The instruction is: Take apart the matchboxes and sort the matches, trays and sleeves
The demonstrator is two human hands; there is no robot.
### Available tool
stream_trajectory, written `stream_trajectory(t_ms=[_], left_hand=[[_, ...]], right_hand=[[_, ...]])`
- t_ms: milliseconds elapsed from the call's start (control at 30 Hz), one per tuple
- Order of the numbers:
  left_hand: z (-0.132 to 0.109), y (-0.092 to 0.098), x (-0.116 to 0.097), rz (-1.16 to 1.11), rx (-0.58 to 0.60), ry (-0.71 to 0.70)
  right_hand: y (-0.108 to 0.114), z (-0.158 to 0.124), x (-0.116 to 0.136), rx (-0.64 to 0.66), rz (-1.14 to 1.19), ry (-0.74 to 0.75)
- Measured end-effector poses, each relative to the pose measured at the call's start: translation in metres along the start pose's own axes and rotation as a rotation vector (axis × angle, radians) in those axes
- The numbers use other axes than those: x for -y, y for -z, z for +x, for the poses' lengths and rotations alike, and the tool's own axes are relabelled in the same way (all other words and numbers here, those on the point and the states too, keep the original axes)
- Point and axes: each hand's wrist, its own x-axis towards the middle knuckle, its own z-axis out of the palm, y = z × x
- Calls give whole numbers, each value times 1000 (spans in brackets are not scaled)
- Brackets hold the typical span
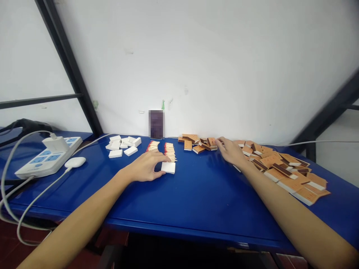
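My left hand (150,165) grips a small white matchbox tray (168,167) between thumb and fingers, resting low over the blue table. Just beyond it lie two rows of red-tipped matches (169,150), the left row partly behind my hand. My right hand (230,149) is at the right end of a small group of orange-brown matchboxes (187,145). Its fingers are stretched toward the nearest matchbox (211,142), tips at its edge; a firm hold on it does not show.
A heap of matchboxes (283,168) covers the table's right side. Several white trays (122,145) lie left of the matches. A dark, blurred-out upright device (156,124) leans on the wall. At left are a power strip (50,158), a white charger puck (75,162) and loose cables.
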Motion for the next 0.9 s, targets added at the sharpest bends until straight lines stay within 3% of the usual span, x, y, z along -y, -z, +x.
stream_trajectory(t_ms=[133,300,667,733,833,900], left_hand=[[1,0,0,19,-1,4],[1,0,-1,47,-12,-15],[1,-2,-1,3,-115,-30],[2,-2,4,5,-203,25],[0,-1,21,21,-362,223],[-7,2,39,43,-381,348]], right_hand=[[9,1,-12,-44,-150,-42],[18,-5,-32,137,-376,-127],[7,-5,-48,294,-397,-121],[8,-5,-44,298,-401,-106],[11,-5,-38,299,-405,-68],[11,-5,-37,301,-393,-38]])
